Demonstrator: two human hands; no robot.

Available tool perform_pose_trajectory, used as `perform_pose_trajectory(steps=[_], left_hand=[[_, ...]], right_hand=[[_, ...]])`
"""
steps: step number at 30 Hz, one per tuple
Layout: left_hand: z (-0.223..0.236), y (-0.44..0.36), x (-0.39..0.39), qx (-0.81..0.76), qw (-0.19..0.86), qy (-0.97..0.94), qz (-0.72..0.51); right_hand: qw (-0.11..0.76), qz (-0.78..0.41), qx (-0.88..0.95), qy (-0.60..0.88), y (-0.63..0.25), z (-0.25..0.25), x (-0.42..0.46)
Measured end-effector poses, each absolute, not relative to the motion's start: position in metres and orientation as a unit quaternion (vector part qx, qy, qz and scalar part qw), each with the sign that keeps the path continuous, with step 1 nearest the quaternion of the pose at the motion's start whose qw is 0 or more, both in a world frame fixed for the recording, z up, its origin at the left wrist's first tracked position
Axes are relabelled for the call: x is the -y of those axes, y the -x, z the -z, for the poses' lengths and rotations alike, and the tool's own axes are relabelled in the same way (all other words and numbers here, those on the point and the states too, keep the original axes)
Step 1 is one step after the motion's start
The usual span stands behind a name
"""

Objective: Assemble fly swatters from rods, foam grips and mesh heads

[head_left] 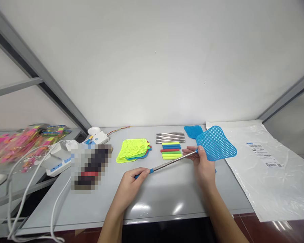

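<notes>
Two bare forearms come up from the bottom edge and lean over a grey table (164, 195), a long-shafted blue swatter (174, 161) slanting between them. Left hand (133, 180) is closed round its blue grip (151, 171), thumb laid along the top. Right hand (202, 161) pinches the far end with the thumb at the neck of the mesh head (217, 144), while its other fingers stretch loosely out to the left, behind the metal shaft (164, 165). So the swatter hangs above the front part of the table, its head higher than its grip and off to the right.

Beyond the hands, another blue mesh head (192, 131) lies near the back. Beside it sits a row of metal rods (170, 137), and just in front of those, coloured tubes (170, 151) in yellow, blue, red and green. Farther left is a pile of mesh heads (134, 148), yellow on top, with blue, green and red edges peeping out. A blurred dark object (92, 168) lies left of that, close to a white power strip (58, 163) with looping cables. Colourful packets (35, 141) heap up on the far left. At right, a white plastic bag (263, 175) with a printed label overhangs the table's front edge. Behind everything rises a pale wall (152, 74).
</notes>
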State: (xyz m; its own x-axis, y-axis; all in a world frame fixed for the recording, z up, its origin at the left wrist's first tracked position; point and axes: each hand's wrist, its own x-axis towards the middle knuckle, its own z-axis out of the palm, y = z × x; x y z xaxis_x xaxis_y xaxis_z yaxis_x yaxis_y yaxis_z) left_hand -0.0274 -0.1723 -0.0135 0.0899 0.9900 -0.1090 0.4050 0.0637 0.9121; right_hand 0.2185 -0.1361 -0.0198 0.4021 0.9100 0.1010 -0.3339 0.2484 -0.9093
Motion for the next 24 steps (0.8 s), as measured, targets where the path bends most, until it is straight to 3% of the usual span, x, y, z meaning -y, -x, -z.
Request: perform_pose_trajectory(steps=[12, 19, 24], left_hand=[[0.004, -0.006, 0.162, -0.558, 0.515, -0.561, -0.329], [0.012, -0.007, 0.173, -0.436, 0.700, -0.485, -0.292], [0.031, -0.050, 0.188, -0.334, 0.836, -0.316, -0.300]], right_hand=[[0.632, -0.479, 0.407, 0.453, -0.183, 0.022, 0.152], [0.630, -0.495, 0.398, 0.446, -0.188, 0.013, 0.147], [0.569, -0.496, 0.463, 0.465, -0.183, 0.007, 0.162]])
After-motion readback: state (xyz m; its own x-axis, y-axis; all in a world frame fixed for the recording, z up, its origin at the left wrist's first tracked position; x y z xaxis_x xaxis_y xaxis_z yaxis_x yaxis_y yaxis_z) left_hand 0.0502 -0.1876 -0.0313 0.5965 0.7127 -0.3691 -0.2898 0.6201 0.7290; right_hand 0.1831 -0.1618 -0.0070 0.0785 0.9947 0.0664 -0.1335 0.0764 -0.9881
